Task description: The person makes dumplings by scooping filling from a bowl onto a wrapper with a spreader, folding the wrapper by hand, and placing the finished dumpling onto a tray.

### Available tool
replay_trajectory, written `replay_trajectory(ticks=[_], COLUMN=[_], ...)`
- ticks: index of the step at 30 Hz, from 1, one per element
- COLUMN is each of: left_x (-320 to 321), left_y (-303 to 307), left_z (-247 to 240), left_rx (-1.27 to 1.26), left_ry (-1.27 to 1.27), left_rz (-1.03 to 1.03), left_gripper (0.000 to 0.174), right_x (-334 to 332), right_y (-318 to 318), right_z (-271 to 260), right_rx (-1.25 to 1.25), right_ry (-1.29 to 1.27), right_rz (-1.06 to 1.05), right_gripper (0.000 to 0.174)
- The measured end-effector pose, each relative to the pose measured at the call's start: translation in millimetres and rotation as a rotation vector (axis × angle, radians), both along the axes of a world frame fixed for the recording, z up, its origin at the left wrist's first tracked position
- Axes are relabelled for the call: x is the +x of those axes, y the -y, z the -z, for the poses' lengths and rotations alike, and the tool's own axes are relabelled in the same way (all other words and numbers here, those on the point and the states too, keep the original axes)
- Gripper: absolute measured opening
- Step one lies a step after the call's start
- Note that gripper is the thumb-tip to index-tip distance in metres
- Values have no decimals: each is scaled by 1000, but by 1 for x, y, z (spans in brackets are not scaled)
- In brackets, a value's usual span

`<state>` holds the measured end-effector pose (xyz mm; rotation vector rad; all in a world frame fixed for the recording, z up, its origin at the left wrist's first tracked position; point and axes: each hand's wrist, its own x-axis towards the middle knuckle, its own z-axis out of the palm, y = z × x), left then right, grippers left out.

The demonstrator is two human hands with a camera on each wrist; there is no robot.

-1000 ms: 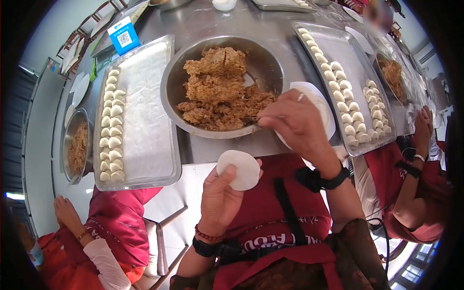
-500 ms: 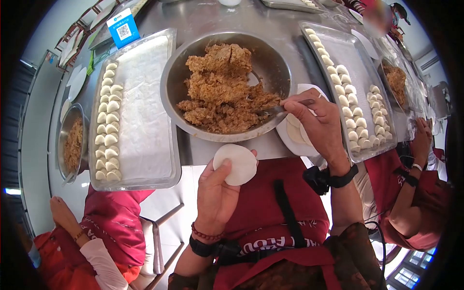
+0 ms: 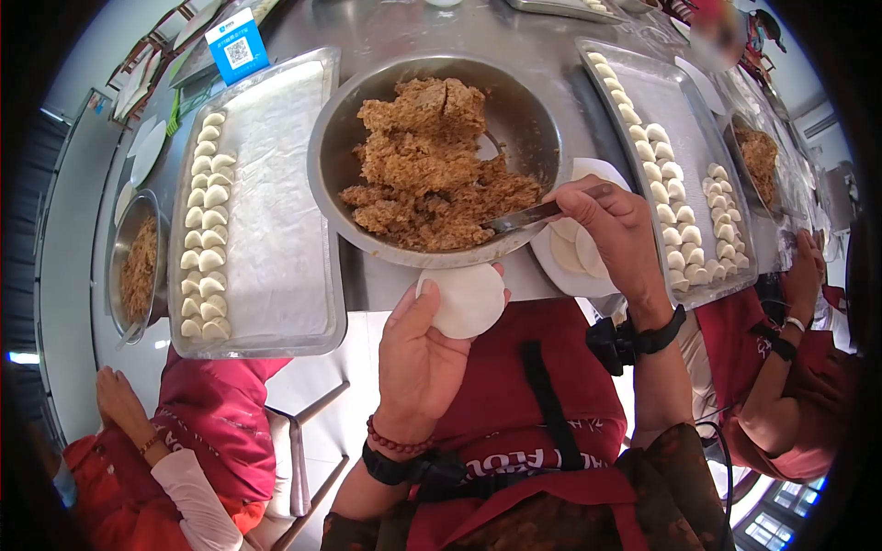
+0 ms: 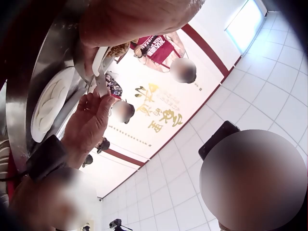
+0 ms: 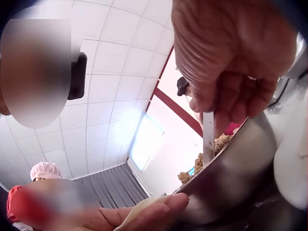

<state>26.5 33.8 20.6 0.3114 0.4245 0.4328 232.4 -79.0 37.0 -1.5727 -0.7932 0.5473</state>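
Steel mixing bowl [image 3: 528, 129]: wide, round, silvery; carries a brown, crumbly mound of filling [image 3: 423, 151].
Left hand [image 3: 418, 372]: holds a thin, round, white dough wrapper [image 3: 469, 308], thumb on its face, fingers behind.
Wrapper position: just beside the bowl's near rim, flat, nothing on it; whether it touches the rim, cannot tell.
Right hand [image 3: 611, 230]: narrow grip, thumb and fingers pinching a flat, silvery metal utensil [image 3: 524, 219].
Utensil: slants over the rim, far end against the filling.
White plate [image 3: 597, 169]: right of the bowl, partly behind the right hand; more pale wrappers [image 3: 567, 250] on it.
Rectangular metal trays, left [image 3: 285, 193] and right [image 3: 684, 138]: rows of pale, half-moon dumplings on both.
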Motion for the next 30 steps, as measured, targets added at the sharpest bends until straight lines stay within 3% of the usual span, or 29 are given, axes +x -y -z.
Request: replay_trajectory(ticks=[12,15,21,30], left_x=[-6,-10,-13,-12], left_y=[-2,-2,-4,-8], left_z=[-2,1,2,-1], left_rx=[4,8,18,33], left_ry=[8,-10,-25,-18], left_rz=[-17,-29,-47,-64], left_gripper=[46,46,46,48], right_x=[-10,-11,-28,-29], right_y=[1,0,-17,-14], right_z=[15,14,2,6], right_rx=[89,159,80,47], right_ry=[-341,-342,-44,-48], right_rz=[95,112,142,50], right_gripper=[24,24,21,20])
